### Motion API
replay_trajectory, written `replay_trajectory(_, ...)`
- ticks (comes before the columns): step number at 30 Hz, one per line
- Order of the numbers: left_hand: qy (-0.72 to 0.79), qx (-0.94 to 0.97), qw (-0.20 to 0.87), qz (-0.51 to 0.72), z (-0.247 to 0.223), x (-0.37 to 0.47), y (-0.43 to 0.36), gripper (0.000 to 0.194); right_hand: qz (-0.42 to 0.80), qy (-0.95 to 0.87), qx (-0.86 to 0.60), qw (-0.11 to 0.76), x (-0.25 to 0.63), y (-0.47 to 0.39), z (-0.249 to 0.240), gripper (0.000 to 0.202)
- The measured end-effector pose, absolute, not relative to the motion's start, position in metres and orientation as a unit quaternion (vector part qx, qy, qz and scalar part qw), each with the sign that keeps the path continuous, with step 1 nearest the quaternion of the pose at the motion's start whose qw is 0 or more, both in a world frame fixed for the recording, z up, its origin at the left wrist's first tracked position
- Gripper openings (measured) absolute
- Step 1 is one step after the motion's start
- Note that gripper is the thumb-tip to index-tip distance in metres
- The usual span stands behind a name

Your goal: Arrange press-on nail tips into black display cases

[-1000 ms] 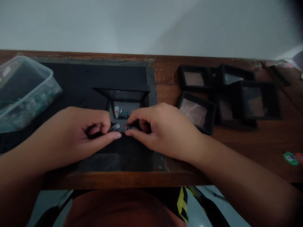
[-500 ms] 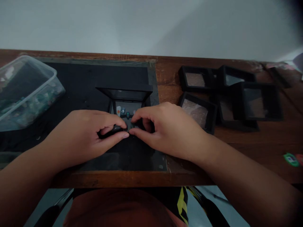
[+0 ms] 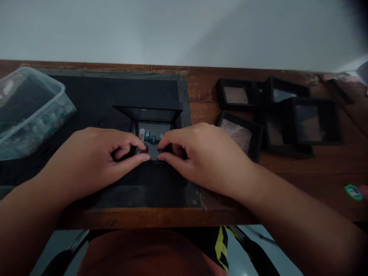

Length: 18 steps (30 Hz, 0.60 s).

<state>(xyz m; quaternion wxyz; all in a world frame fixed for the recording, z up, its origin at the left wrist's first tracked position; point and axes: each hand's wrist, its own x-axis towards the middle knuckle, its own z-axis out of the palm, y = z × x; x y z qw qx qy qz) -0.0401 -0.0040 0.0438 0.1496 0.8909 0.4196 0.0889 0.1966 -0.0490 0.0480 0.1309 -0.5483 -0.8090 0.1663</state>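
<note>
A small black display box stands on the dark mat with its windowed lid tilted up at the back. Inside, several small stones or charms lie in a row, among them a whitish piece and a green one. My left hand is at the box's front left, thumb and index finger pinched close together, with a dark shiny bit showing behind them. At the front right, my right hand has its thumb and index fingertips brought near each other. What either pinch holds is hidden.
On the left, a clear plastic tub contains many bluish-green pieces. Several black windowed boxes lie piled on the wooden table at right. A green round item sits near the right edge.
My left hand has shifted slightly left, widening the gap between the two hands and showing more of the box's inside. My right hand stays nearly in place.
</note>
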Motion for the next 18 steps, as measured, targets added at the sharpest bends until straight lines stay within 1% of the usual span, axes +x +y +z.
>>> replay_trajectory(10, 0.431, 0.889, 0.122, 0.09, 0.0456, -0.0409, -0.003, 0.03, 0.17, -0.797, -0.566, 0.125, 0.193, -0.0486, 0.0491, 0.012)
replay_trajectory(18, 0.447, 0.876, 0.149, 0.104, 0.0451, -0.0416, -0.0035, 0.024, 0.173, -0.804, -0.552, 0.132, 0.194, -0.0502, 0.0491, 0.012)
